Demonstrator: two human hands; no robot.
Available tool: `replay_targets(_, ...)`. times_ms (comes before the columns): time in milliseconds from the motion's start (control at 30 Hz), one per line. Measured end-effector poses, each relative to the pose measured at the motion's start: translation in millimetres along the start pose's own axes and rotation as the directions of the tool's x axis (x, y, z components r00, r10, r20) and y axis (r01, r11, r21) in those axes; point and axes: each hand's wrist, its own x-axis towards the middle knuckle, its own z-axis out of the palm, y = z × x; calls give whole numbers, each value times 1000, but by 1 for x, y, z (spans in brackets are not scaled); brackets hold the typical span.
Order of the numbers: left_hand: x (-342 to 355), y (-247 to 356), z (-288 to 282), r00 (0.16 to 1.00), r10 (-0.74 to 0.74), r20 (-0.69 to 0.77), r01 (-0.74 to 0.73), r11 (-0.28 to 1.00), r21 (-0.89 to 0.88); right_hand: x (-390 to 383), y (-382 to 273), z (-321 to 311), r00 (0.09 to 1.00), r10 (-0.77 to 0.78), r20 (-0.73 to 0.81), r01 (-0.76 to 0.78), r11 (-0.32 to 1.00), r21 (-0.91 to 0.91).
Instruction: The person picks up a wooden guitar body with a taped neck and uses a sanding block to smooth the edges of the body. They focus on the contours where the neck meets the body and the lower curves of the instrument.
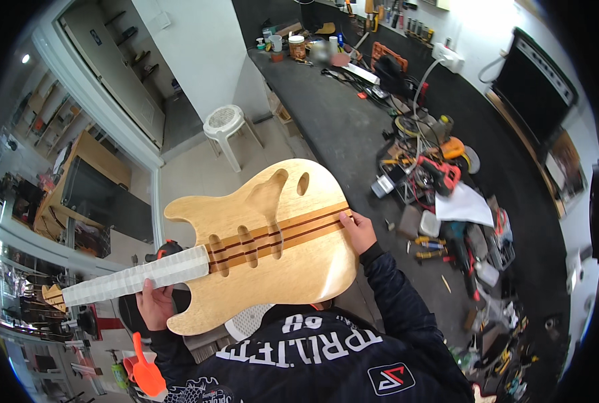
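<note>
Grip closed at two places: right hand (360,233) pinches the rounded end of a glossy pale-wood guitar body (299,265) with oval hollows (247,246) and dark lengthwise stripes (314,220), left hand (154,307) clasps its whitish-taped neck (135,279), all held before a dark jacket (299,379), beside a matte dark workbench (306,97).

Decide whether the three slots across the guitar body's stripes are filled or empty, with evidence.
Empty: the slots in the guitar body show bare wood inside, with no parts fitted.
</note>
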Motion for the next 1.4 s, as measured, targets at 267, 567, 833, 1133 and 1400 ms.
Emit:
replay_targets(267,188,-49,105,979,-135,156,126,990,67,185,45,-31,995,-19,-101,31,993,116)
replay_targets(567,474,-188,232,779,-434,453,397,900,179,327,108,-63,852,113,-511,-212,967,-140)
replay_targets(833,654,-315,354,383,-619,686,627,719,299,348,121,-80,476,361,-802,-385,905,179)
replay_targets(1133,717,-430,425,-43,-709,704,728,460,509,321,126,-50,216,250,-944,-647,761,54)
replay_targets(1400,734,-467,442,-246,-726,642,722,306,621,334,105,-8,-154,244,-957,-684,673,282)
